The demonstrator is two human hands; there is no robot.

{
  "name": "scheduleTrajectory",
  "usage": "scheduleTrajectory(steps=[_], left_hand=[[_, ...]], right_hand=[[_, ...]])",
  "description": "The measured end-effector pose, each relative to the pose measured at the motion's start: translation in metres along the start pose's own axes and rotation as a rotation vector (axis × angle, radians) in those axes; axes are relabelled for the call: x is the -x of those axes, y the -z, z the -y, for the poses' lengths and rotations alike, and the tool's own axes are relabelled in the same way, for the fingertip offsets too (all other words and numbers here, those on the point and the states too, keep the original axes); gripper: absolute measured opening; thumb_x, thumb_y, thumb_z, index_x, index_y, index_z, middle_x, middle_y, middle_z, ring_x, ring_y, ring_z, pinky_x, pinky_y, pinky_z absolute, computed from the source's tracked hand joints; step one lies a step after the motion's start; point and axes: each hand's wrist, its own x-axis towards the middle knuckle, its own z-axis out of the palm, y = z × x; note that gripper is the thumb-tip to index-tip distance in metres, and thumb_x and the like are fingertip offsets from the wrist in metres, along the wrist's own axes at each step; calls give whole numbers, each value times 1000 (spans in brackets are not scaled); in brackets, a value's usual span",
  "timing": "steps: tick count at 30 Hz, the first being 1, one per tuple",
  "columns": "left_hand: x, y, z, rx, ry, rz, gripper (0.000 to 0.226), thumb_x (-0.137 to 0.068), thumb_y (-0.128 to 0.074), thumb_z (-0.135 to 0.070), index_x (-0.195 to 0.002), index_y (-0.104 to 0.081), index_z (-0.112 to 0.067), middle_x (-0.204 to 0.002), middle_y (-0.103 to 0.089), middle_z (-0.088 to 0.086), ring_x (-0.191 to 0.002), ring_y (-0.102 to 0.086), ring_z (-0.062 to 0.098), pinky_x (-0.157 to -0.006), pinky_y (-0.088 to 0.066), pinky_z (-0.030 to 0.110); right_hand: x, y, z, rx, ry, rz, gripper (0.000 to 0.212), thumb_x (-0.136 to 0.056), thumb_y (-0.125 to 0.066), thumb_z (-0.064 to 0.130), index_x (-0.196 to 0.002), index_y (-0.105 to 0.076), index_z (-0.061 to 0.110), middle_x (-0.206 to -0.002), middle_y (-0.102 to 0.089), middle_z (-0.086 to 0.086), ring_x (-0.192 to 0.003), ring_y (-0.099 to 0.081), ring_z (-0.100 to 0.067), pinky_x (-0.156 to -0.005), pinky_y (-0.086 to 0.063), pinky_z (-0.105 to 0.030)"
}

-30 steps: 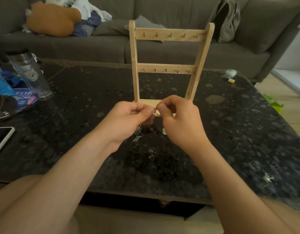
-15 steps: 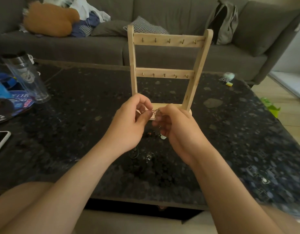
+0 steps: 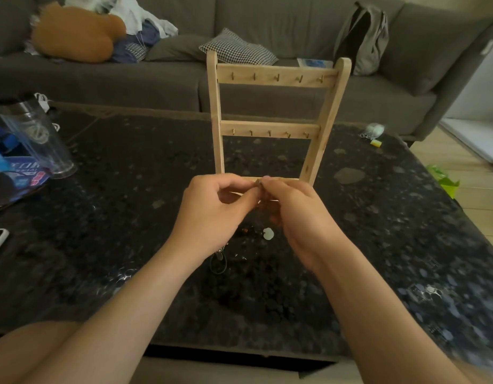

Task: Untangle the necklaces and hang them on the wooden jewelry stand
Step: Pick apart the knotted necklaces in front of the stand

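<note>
Little has changed: the left hand (image 3: 212, 214) and right hand (image 3: 300, 217) still pinch one link of the necklaces (image 3: 248, 231). The tangle trails onto the bench (image 3: 129, 189) near the wooden jewelry stand (image 3: 270, 130), whose hooks are bare, so untangling looks unfinished.

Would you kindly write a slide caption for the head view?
Left hand and right hand pinch a necklace in front of the wooden jewelry stand on a dark table.

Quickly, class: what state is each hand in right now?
Left hand: closed, pinching the necklace.
Right hand: closed, pinching the same necklace.
</note>
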Motion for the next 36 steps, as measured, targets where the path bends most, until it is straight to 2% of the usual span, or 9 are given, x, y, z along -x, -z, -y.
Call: scheduleTrajectory(steps=[7,12,16,20,23,25,28,32,36], left_hand=[[-5,4,2,66,104,12,9,-102,-74,-26,-105,-83,-29,-97,-83,-13,-98,-78,3,-96,-57,28],[-9,3,1,129,169,65,13,-104,-70,-27,-110,-81,-25,-98,-84,-8,-98,-79,4,-99,-57,30],[-12,-1,5,234,272,82,18,-104,-69,-30,-116,-81,-23,-107,-84,-3,-107,-79,12,-109,-56,45],[-13,-1,8,371,370,143,25,-107,-64,-29,-122,-79,-16,-117,-83,4,-115,-78,19,-114,-52,49],[-15,2,8,424,418,167,28,-109,-60,-27,-124,-77,-10,-121,-82,8,-115,-78,23,-113,-52,49],[-16,4,8,457,436,168,28,-110,-57,-25,-120,-75,-6,-121,-81,10,-113,-78,25,-111,-51,50],[-17,3,6,515,437,142,29,-110,-53,-22,-107,-77,-8,-115,-82,14,-105,-78,24,-106,-54,47],[-14,-2,8,508,390,100,35,-113,-52,-22,-115,-75,5,-104,-77,18,-94,-70,25,-101,-58,47],[-10,0,11,429,352,58,29,-113,-54,-22,-110,-79,-7,-106,-80,15,-97,-74,24,-98,-62,42]], right_hand=[[-10,-7,5,94,-27,-10,51,-112,-41,53,-134,-68,16,-122,-74,0,-121,-66,-18,-112,-48,-45],[-10,-4,4,71,-46,-26,52,-112,-41,57,-112,-75,17,-107,-75,-3,-103,-67,-19,-100,-50,-40],[-11,0,2,-52,-83,-52,42,-109,-49,55,-98,-72,22,-97,-76,1,-99,-71,-19,-91,-50,-38],[-11,6,-3,-184,-157,59,51,-104,-54,57,-81,-71,15,-87,-70,1,-92,-64,-17,-89,-46,-38],[-9,11,-3,-271,-140,136,26,-99,-62,41,-94,-63,15,-87,-61,0,-91,-60,-18,-89,-41,-40],[-8,12,-3,-316,-114,149,21,-98,-63,33,-86,-72,17,-85,-65,3,-91,-62,-17,-89,-41,-40],[-7,7,-1,-350,-74,160,30,-98,-64,29,-71,-75,26,-83,-70,4,-89,-64,-16,-88,-43,-40],[-4,0,-1,-280,-68,167,24,-98,-64,27,-79,-76,20,-72,-57,1,-82,-57,-18,-85,-42,-42],[-3,-4,-1,-218,-110,197,45,-98,-65,30,-55,-58,26,-62,-50,1,-71,-52,-17,-86,-43,-42]])
